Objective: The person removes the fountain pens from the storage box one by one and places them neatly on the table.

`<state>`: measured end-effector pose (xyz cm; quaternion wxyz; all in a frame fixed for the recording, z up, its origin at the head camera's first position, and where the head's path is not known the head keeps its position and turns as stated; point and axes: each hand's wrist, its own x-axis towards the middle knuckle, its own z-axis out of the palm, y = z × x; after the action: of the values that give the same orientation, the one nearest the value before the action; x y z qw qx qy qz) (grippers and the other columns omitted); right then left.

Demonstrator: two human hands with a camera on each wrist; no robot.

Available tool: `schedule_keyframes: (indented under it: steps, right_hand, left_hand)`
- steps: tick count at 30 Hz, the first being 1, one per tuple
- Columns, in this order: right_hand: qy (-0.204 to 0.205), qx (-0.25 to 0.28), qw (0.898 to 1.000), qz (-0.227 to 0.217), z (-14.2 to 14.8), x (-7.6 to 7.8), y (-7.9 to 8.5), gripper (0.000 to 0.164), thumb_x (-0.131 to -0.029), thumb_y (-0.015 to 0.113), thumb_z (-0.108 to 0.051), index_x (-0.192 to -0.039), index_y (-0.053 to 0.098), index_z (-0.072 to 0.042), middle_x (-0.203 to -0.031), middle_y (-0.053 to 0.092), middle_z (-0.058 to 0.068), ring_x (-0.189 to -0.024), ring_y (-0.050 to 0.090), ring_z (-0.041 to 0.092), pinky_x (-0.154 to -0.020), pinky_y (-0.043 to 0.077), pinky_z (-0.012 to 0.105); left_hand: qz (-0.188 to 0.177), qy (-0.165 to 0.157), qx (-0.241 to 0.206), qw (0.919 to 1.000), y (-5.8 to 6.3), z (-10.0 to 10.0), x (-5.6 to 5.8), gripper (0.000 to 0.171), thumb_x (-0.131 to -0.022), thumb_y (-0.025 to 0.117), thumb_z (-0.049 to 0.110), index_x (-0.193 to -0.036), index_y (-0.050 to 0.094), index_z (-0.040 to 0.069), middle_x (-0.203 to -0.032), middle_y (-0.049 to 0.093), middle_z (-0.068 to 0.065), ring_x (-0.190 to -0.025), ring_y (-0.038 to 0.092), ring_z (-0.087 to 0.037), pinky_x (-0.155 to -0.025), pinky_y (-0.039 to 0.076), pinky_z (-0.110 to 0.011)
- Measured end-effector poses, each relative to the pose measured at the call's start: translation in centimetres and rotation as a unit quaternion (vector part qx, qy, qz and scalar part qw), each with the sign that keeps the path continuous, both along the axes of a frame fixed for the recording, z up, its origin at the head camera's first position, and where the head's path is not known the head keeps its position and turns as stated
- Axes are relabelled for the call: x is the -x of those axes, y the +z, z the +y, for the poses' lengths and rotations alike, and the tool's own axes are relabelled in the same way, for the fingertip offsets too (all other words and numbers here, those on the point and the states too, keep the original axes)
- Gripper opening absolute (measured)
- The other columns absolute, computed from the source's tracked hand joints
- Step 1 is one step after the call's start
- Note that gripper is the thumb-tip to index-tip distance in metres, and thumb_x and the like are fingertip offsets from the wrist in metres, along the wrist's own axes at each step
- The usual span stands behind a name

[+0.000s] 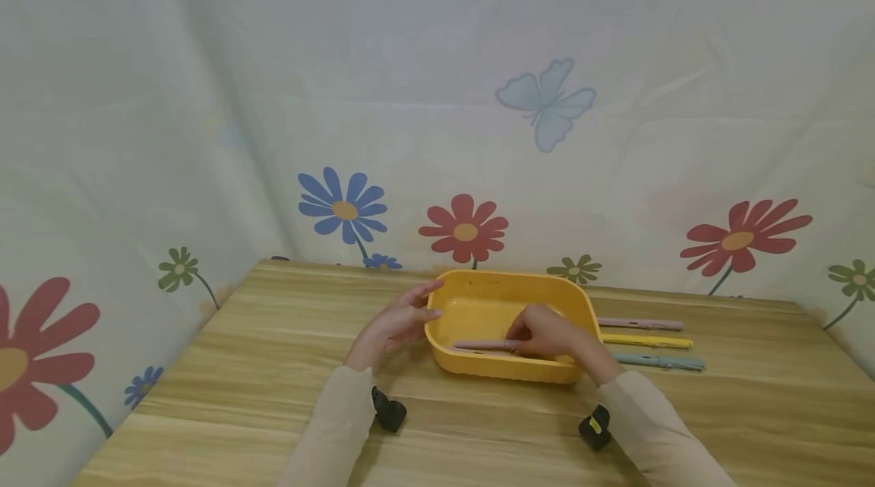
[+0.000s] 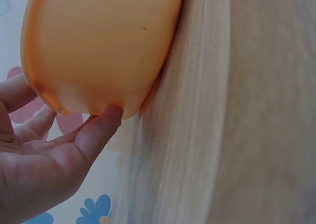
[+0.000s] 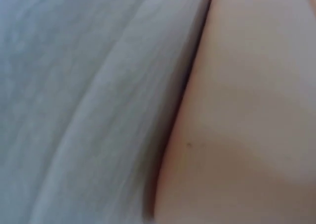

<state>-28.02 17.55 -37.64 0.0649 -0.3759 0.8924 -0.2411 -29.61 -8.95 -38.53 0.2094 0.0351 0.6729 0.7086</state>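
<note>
A yellow plastic bin (image 1: 506,374) stands on the wooden table, its near wall facing me. My left hand (image 1: 399,324) holds its left end, the fingertips at the rim and wall; the left wrist view shows that hand (image 2: 44,159) against the end of the bin (image 2: 98,46). Inside the bin, my right hand (image 1: 547,331) pinches a pale pink pen (image 1: 481,344) lying low near the front wall. Some of its fingertips are hidden behind the hand. Only sleeve and wrist skin fill the right wrist view.
Right of the bin, a pink pen (image 1: 642,324), a yellow pen (image 1: 649,341) and a blue-green pen (image 1: 663,362) lie side by side on the table (image 1: 239,396). A flower-printed curtain (image 1: 410,92) hangs behind the table's far edge.
</note>
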Motion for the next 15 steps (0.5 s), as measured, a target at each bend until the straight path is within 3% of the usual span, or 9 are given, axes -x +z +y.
schedule_keyframes:
  steps: [7, 15]
  right_hand:
    - [0.003, 0.032, 0.999, 0.020, 0.8, -0.4, 1.0, 0.007, -0.080, 0.065, -0.002, -0.084, 0.071, 0.000, -0.074, 0.067, 0.003, -0.063, 0.054, 0.007, -0.059, 0.049, 0.021]
    - [-0.020, 0.054, 0.998, 0.029, 2.5, -1.0, 2.3, 0.011, -0.080, 0.065, -0.001, -0.090, 0.070, 0.002, -0.081, 0.067, 0.003, -0.071, 0.058, 0.010, -0.061, 0.050, 0.021]
  left_hand:
    - [-0.002, -0.003, -0.006, 1.0000, -0.1, 0.0, 0.1, 0.059, -0.086, 0.053, -0.003, -0.139, 0.039, 0.017, -0.149, 0.022, -0.014, -0.127, 0.035, -0.035, -0.097, 0.038, -0.049]
    - [-0.002, 0.000, -0.004, 1.0000, -0.3, 0.0, 0.2, 0.058, -0.085, 0.054, -0.003, -0.138, 0.041, 0.018, -0.149, 0.022, -0.014, -0.126, 0.036, -0.035, -0.096, 0.039, -0.049]
